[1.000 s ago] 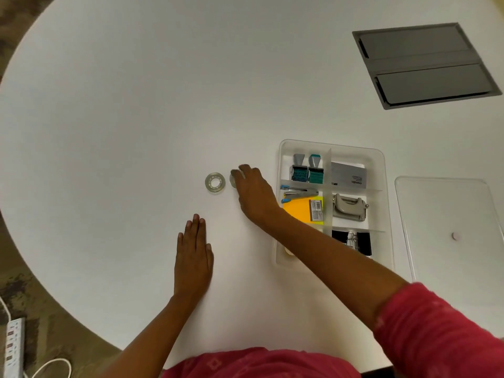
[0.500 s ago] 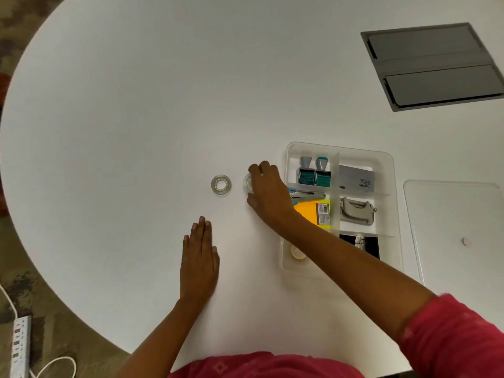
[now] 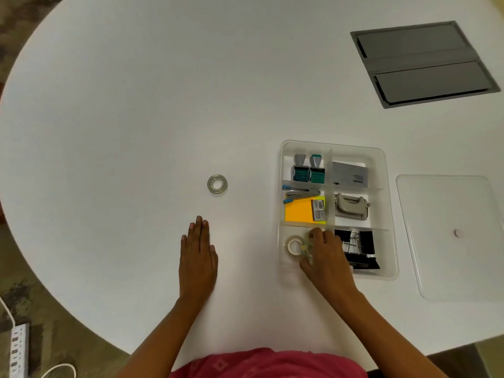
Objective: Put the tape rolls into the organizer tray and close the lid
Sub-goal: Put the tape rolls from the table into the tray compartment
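Observation:
The clear organizer tray (image 3: 388,214) stands right of centre on the white table. In its near-left compartment lies a tape roll (image 3: 293,245), and beside it my right hand (image 3: 326,256) holds a second tape roll (image 3: 307,248) low in that compartment, fingers curled on it. Another clear tape roll (image 3: 217,184) lies flat on the table, well left of the tray. My left hand (image 3: 198,252) rests flat on the table, palm down, fingers together, holding nothing. The transparent lid (image 3: 450,236) lies flat to the right of the tray.
Other tray compartments hold two stamps (image 3: 309,170), a grey box (image 3: 349,175), a stapler with orange notes (image 3: 304,211), a hole punch (image 3: 351,207) and black binder clips (image 3: 357,246). A grey hatch (image 3: 422,64) sits at the far right of the table. A power strip (image 3: 17,350) lies on the floor.
My right hand picked up a tape roll from the table left of the tray and carried it back into the tray's near-left compartment. My left hand stayed put.

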`<state>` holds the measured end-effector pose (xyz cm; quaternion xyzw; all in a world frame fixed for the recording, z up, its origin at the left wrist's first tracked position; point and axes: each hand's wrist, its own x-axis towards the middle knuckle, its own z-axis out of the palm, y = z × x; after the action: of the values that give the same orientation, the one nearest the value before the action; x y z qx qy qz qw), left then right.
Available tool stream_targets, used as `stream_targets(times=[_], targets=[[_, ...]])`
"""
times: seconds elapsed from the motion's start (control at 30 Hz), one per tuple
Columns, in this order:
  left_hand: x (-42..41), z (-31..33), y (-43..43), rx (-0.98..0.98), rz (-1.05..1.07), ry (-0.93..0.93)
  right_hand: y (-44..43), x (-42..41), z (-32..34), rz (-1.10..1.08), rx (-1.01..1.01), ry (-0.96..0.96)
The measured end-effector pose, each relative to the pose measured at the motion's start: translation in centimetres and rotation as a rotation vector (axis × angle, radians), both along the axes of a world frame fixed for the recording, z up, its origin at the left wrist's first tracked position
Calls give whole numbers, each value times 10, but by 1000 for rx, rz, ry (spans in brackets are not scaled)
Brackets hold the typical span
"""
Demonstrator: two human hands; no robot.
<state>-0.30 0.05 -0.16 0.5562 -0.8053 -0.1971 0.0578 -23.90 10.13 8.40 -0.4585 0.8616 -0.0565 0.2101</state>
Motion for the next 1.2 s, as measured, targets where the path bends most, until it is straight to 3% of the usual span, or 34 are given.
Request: stream_targets(times=[0.23,0.47,0.63,0.8,0.9,1.03,1.2], targets=[[1,2,0,5,-1,10,-19,10,4,-15,-65,73],[0,2,0,-1,6,12,-100,37,23,242,-294,-46],[0,1,0,3,19,9,-166,61,7,443,-221,-78],[0,-1,-1,6,12,-10,-208,71,-15,653,-116,151],[1,-3,-2,-6,5,-27,-217,72,-24,725,-77,173],[1,-3,-2,-11,9,-33,-214,69,-23,703,-99,162],[0,0,-1,6,15,0,-189,60,-4,562,-275,-40]])
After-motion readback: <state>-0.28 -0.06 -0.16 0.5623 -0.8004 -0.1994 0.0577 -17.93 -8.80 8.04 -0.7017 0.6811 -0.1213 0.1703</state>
